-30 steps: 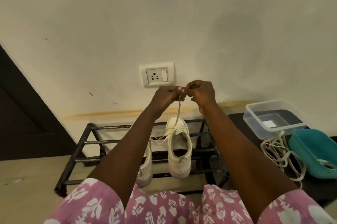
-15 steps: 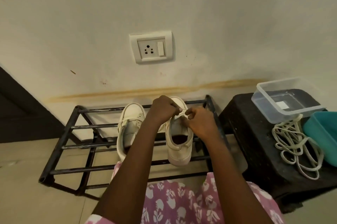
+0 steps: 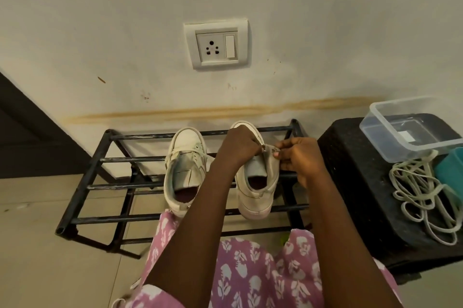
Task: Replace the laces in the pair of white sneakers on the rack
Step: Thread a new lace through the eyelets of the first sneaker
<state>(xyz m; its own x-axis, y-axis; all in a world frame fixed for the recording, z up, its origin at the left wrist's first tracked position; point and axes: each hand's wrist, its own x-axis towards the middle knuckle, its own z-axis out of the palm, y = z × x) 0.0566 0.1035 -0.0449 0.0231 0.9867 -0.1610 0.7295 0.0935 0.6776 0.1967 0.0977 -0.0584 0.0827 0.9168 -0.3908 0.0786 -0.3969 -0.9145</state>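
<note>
A pale wall point(image 3: 300, 19) fills the upper half of the view, with a brownish streak point(image 3: 225, 112) running across it just above the rack, and a beige tiled floor point(image 3: 37, 245) lies at 8 o'clock. A black metal shoe rack point(image 3: 112, 219) stands against the wall at the centre. At 3 o'clock from it, just beside it, is a black textured stool point(image 3: 355, 194). The person's pink floral garment point(image 3: 250, 270) shows at 6 o'clock, and both bare forearms reach up from it toward the rack. The 2 white sneakers sit side by side on the rack's top bars with their toes at 12 o'clock. The left sneaker point(image 3: 186, 169) has a lace across its front, and the right sneaker point(image 3: 255, 197) lies at 3 o'clock from it, close but apart. On the stool a clear plastic container point(image 3: 390, 149) sits at 1 o'clock, a teal container point(image 3: 451, 169) is cut by the frame edge at 3 o'clock, and a loose tangle of white laces point(image 3: 421, 194) lies at 5 o'clock. A white socket plate point(image 3: 216, 44) is on the wall at 12 o'clock from the sneakers. The left hand point(image 3: 238, 149) is curled tight, its fingertips pressed to the right sneaker's eyelet flap. The right hand point(image 3: 300, 157) pinches that same flap between thumb and curled fingers. Whether a lace lies between them cannot be told.
</note>
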